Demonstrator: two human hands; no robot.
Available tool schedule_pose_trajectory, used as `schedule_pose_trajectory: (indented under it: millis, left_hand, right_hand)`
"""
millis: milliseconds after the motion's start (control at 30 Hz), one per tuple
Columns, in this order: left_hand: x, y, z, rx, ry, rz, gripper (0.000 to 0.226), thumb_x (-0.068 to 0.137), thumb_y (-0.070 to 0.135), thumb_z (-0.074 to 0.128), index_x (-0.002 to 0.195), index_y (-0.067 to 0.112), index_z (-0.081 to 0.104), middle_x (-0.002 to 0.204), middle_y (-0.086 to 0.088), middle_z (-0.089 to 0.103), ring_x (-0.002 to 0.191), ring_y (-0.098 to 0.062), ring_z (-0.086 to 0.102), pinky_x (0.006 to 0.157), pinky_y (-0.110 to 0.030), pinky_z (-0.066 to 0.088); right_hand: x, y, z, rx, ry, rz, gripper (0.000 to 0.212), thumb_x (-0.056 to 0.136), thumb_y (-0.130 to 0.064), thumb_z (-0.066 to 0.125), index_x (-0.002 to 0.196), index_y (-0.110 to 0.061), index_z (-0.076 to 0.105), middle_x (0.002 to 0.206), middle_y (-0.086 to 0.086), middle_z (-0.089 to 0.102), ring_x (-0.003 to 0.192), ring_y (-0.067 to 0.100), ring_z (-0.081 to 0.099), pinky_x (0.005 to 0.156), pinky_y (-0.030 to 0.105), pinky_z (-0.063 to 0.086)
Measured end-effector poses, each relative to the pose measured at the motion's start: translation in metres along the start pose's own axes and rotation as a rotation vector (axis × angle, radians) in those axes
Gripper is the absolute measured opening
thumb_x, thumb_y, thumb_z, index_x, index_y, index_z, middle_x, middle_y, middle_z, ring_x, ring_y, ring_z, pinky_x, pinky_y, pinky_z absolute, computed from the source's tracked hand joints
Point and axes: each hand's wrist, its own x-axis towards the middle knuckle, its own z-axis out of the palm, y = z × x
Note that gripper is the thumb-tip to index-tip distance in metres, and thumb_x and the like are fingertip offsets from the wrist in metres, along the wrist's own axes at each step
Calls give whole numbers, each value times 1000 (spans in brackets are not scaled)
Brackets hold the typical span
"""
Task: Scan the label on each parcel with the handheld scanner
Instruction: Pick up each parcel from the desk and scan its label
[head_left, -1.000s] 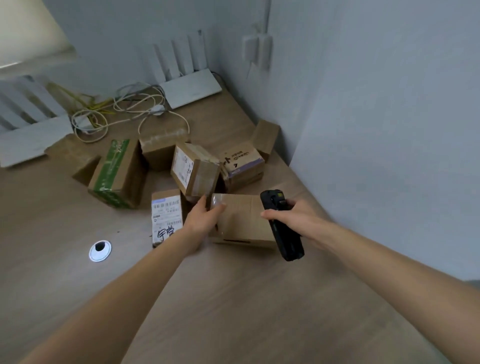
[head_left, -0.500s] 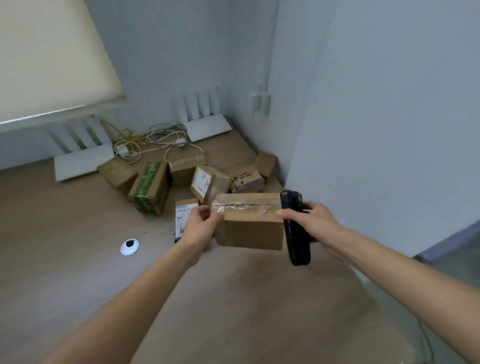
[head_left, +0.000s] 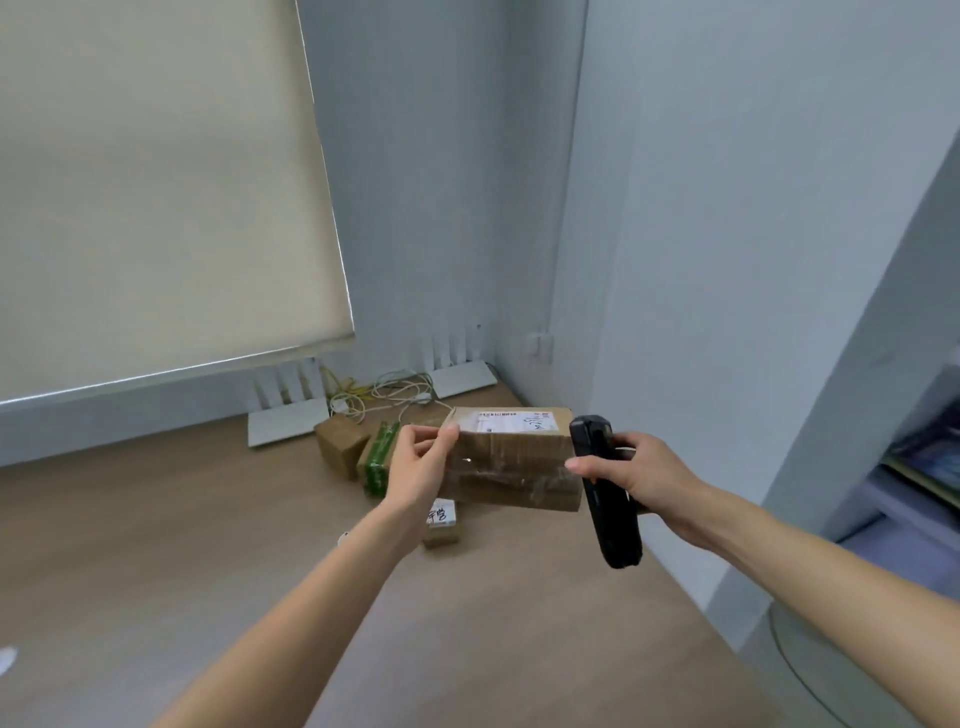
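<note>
While the left hand (head_left: 421, 467) pinches one taped parcel (head_left: 511, 467) aloft at frame centre, the right hand (head_left: 641, 475) grips one black scanner (head_left: 605, 512); three boxes (head_left: 340, 447) peek behind, partly hidden.

We hold a parcel (head_left: 511, 460) above the surface (head_left: 156, 545), left hand (head_left: 418, 462) at its left end, scanner (head_left: 605, 499) in right hand (head_left: 641, 478) at its right end. Label (head_left: 514, 421) on its top face. Other parcels (head_left: 358, 452) behind, toward the far right corner; cables (head_left: 384, 392) behind them.
</note>
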Motion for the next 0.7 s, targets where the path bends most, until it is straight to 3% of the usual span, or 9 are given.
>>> schedule_pose_trajectory:
  millis: [67,167,200,300,400,467,633,700]
  left_hand:
    - [-16,22,-6,-24,-4,12,33,91,37,70,114,16,57,102,-6,68,75,-17,62,47,-20,45]
    - [-30,46,-13,-25,-48,31,62,70,55,76,124,28,60,118,-4,68,101,-23,67,79,-38,57]
    - [-34,52,-16,-40,-69,27,62,73,53,76,128,28,61,120,-5,68,104,-24,67,83,-40,57]
    - [-47,72,-22,-96,-153,10,37,92,33,69,128,31,62,113,-3,71,92,-18,69,68,-29,57]
    - [-55,85,-25,-60,-199,10,41,91,30,69,131,38,61,118,-2,67,104,-22,65,83,-41,61]
    - [-62,92,-24,-35,-193,35,42,90,24,69,129,39,63,118,-3,65,104,-21,63,78,-37,60]
    - [-70,95,-28,1,-165,125,50,86,12,70,124,43,63,115,-13,64,97,-25,65,62,-24,54]
    - [-73,94,-30,41,-146,152,58,83,8,70,127,45,59,117,-14,62,95,-26,65,60,-22,53]
  right_hand:
    - [-16,-16,-7,-9,-13,-27,73,67,-35,97,127,-14,62,110,6,75,95,21,74,70,32,55]
    - [-32,-38,-19,-45,-45,-75,81,54,-43,92,125,-17,62,112,5,75,96,20,74,69,30,53]
    - [-36,-45,-23,-61,-57,-92,80,53,-44,91,123,-18,63,113,4,75,97,20,74,70,29,53]
    - [-43,-61,-33,-86,-90,-127,75,53,-41,93,120,-21,65,113,2,76,98,18,74,73,28,53]
    - [-49,-69,-41,-129,-129,-138,62,65,-27,99,117,-20,67,112,2,76,98,17,74,74,24,54]
    - [-50,-71,-45,-186,-142,-154,56,68,-20,97,115,-19,67,110,3,76,96,16,75,73,20,55]
    - [-50,-77,-46,-403,-123,-240,65,52,-38,99,110,-25,72,101,-5,77,92,12,74,85,27,59]
    - [-52,-82,-45,-482,-111,-258,60,50,-44,96,103,-28,75,95,-9,77,89,10,73,84,30,60]
